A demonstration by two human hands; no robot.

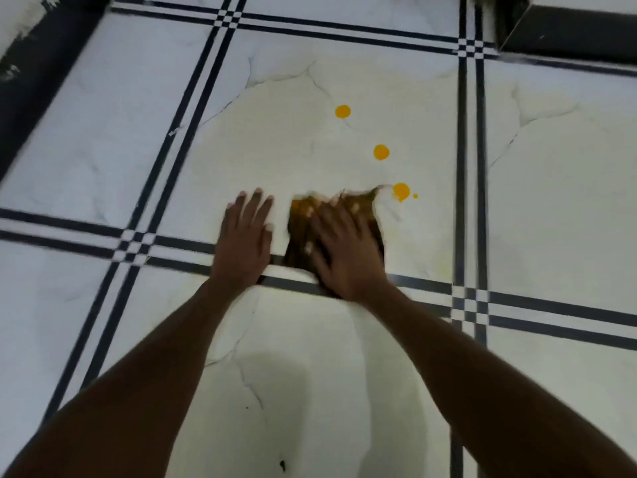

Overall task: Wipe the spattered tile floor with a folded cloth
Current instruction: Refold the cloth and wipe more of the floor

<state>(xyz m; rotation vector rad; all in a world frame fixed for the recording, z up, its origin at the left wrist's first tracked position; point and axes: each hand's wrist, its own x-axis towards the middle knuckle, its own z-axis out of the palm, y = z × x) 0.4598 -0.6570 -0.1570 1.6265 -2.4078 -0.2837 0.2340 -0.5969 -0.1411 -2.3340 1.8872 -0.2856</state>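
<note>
A folded brown cloth (pixel 303 232) with pale dots lies flat on the white tile floor (pixel 344 357), over a black grout stripe. My right hand (pixel 348 250) presses down on the cloth with fingers spread. Just left of the cloth, my left hand (pixel 244 243) rests flat on the bare tile, fingers apart, holding nothing. Three round orange-yellow spatters run diagonally beyond the cloth: the far spatter (pixel 343 111), the middle spatter (pixel 381 152) and the near spatter (pixel 401 191), which sits right at the cloth's far right corner with a tiny droplet beside it.
Black-and-white striped grout bands (pixel 470 167) cross the floor in a grid. A dark skirting and wall (pixel 38 81) run along the left. A dark box-like object (pixel 568 29) stands at the top right. Small dark specks (pixel 282 465) lie on the tile near me.
</note>
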